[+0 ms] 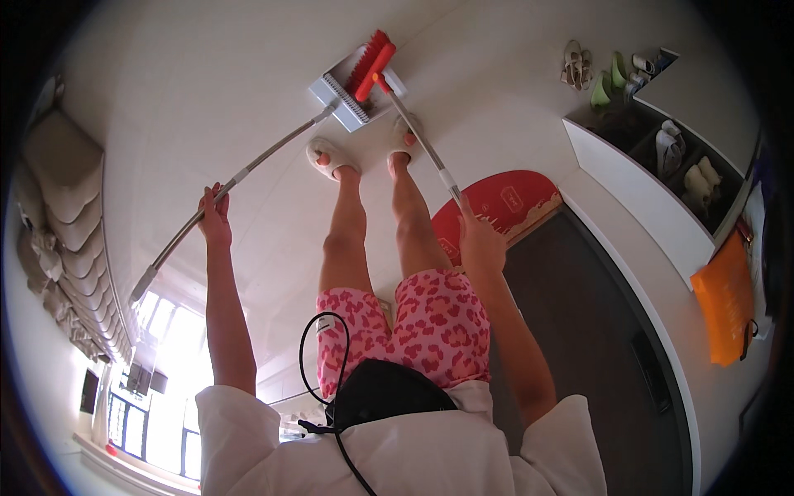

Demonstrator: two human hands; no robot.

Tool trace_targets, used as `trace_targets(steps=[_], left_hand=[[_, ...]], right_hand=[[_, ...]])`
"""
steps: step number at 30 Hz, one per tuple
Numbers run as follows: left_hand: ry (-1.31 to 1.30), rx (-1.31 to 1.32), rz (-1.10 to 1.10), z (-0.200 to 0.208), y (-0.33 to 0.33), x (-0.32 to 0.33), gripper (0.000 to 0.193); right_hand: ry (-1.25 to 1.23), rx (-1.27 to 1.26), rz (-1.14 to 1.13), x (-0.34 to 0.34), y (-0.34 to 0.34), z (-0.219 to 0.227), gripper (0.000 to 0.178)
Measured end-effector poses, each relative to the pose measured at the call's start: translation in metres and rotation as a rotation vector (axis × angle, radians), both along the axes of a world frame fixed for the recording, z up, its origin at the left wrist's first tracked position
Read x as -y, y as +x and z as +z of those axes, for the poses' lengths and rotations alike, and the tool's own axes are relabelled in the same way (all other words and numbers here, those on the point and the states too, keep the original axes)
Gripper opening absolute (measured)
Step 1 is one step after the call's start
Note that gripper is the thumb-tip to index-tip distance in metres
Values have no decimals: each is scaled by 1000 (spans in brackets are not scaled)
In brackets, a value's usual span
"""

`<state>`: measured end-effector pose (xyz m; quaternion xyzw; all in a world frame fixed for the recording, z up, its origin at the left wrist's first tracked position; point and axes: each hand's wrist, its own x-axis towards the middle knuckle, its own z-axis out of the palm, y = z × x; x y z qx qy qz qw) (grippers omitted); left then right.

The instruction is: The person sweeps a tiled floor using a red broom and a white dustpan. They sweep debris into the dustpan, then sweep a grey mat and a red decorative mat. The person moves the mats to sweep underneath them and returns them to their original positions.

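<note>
My left hand (215,218) is closed around the long metal handle of a grey dustpan (354,116), which lies on the floor ahead of my feet. The dustpan has a row of comb teeth. A red broom (377,73) with red bristles rests its head over the dustpan's tray. Its metal handle slopes back to my right hand (482,241), whose fingers are wrapped round the upper part. The broom head partly covers the inside of the tray, so I cannot make out what lies there.
My slippered feet stand just behind the dustpan. A red rounded mat (529,197) lies at right before a dark door (591,331). An open shoe cabinet (641,186) and loose shoes (608,80) are at far right, with an orange bag (722,302). A beige sofa (70,190) lines the left.
</note>
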<state>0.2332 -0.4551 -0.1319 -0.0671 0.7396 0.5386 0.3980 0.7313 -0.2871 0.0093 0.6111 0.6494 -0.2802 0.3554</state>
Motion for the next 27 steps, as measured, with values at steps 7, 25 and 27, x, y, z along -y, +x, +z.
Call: trace_targets(steps=[7, 25, 27], left_hand=[[41, 36, -54, 0, 10, -5, 25], [16, 6, 0, 2, 9, 3, 26], [21, 6, -12, 1, 8, 1, 25]], right_hand=[[71, -17, 148, -12, -2, -44, 44], [132, -85, 118, -20, 31, 11, 47], [194, -97, 142, -16, 27, 0, 48]])
